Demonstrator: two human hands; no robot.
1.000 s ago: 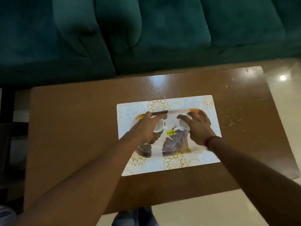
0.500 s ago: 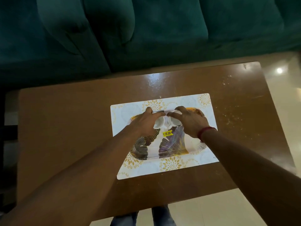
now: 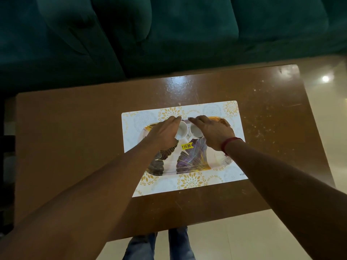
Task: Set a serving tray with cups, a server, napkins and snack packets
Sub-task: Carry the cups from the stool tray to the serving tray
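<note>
Two white cups stand side by side, touching or nearly so, at the far middle of the tray (image 3: 189, 162). We see the left cup (image 3: 181, 130) with its open mouth facing up. The right cup (image 3: 195, 131) is mostly covered from above.

Our left hand (image 3: 162, 134) wraps the left cup from its outer side, fingers curled along the far rim, gripping it. Our right hand (image 3: 212, 133) does the same on the right cup, fingers curved over its far edge and holding it. The fingertips of the two hands nearly meet beyond the cups. A red thread (image 3: 230, 142) circles the right wrist.

The tray is oval-cornered, printed with dark and gold fan leaves. A yellow price sticker (image 3: 186, 146) sits just nearer to us than the cups.

The tray lies on a white mat (image 3: 189, 182) with gold flower prints. The mat lies slightly askew on a glossy brown table (image 3: 75, 137).

Beyond the table is a dark teal sofa (image 3: 169, 34). A pale tiled floor (image 3: 244, 237) shows at right and below, where we also see jeans (image 3: 180, 244) at the table's near edge.
</note>
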